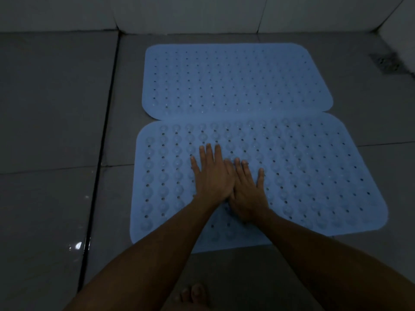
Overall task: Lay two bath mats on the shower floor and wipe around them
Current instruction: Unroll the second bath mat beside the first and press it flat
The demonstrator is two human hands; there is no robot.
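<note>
At the bottom edge, bare toes [194, 295] rest on the dark grey tiled shower floor [54, 113], whose large smooth slabs are split by a straight black grout line and carry a few wet, glinting spots on the left. Two bare forearms reach forward from there onto the near light-blue rubbery bath mat [314, 176], a rounded-corner rectangle dotted with rows of small drain holes and raised, translucent suction-cup bumps. The left hand [212, 176] lies flat on this mat, palm down, fingers straight and slightly spread, gripping nothing. The right hand [247, 194] lies just beside it, also palm down with extended fingers pressing on the mat; the left hand overlaps its inner edge, so the two touch. Beyond, a second light-blue perforated bath mat [235, 81] of the same shape lies flat, its near long edge meeting or slightly overlapped by the first mat's far edge. To the far right, a small dark square floor drain [385, 62] sits in the tiles. Pale, smooth wall tiles [202, 12] rise behind.
</note>
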